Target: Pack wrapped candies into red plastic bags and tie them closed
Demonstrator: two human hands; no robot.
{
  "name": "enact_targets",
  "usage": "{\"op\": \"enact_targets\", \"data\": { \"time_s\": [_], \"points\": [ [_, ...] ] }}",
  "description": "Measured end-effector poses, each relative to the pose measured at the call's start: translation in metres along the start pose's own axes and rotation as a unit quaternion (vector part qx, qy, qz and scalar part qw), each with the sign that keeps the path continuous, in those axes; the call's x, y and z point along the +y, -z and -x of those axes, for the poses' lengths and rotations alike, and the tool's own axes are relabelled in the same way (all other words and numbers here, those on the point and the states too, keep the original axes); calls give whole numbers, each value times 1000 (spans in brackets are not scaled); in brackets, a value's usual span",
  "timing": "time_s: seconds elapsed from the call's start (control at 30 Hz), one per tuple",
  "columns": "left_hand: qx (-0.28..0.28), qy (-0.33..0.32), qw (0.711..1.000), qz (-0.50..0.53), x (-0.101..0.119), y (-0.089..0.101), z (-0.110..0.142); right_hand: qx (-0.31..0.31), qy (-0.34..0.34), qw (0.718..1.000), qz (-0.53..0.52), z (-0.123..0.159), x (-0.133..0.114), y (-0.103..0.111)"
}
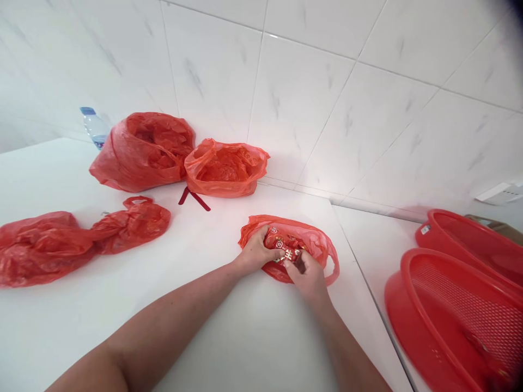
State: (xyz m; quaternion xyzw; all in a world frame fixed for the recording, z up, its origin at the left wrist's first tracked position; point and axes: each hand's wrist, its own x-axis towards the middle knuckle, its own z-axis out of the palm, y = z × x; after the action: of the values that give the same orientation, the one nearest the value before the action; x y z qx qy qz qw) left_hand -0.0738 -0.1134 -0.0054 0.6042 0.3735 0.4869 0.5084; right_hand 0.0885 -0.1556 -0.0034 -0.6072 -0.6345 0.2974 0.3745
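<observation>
A small red packet (281, 243) with white lettering and printed patterns is held between my two hands. My left hand (258, 251) grips its left side, thumb across the front. At its lower right edge, the fingers of my right hand (308, 272) are pinched together on the packet. Around and beneath it lies an opened red plastic bag (316, 235), its handle loop out to the right. More red shows inside the bag behind the packet, but I cannot make out what it is.
A large red bag (143, 152), a smaller open red bag (229, 163) and a water bottle (95, 128) stand by the tiled wall. Knotted red bags (44, 245) lie left. Dark red strips (194, 199) lie mid-table. Red plastic baskets (408, 283) stand right, beyond a table seam.
</observation>
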Motion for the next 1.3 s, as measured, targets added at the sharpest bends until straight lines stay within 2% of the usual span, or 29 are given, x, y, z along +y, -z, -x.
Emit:
{"op": "enact_targets", "data": {
  "time_s": [0.4,0.67,1.03,1.23,1.3],
  "points": [
    [13,2,1000,-28,-5,-2,-1,-11,-12,999,-27,-1,9,0],
    [-15,6,999,37,-2,-2,0,-15,-25,999,-43,-1,7,1],
    [27,-19,999,17,-1,-2,1,-10,-2,999,-52,-3,7,0],
    [-35,14,997,65,-4,-1,0,-15,27,999,-37,-5,10,1],
    [-39,15,998,55,-5,-1,0,-16,31,999,-31,-6,13,1]
  ]
}}
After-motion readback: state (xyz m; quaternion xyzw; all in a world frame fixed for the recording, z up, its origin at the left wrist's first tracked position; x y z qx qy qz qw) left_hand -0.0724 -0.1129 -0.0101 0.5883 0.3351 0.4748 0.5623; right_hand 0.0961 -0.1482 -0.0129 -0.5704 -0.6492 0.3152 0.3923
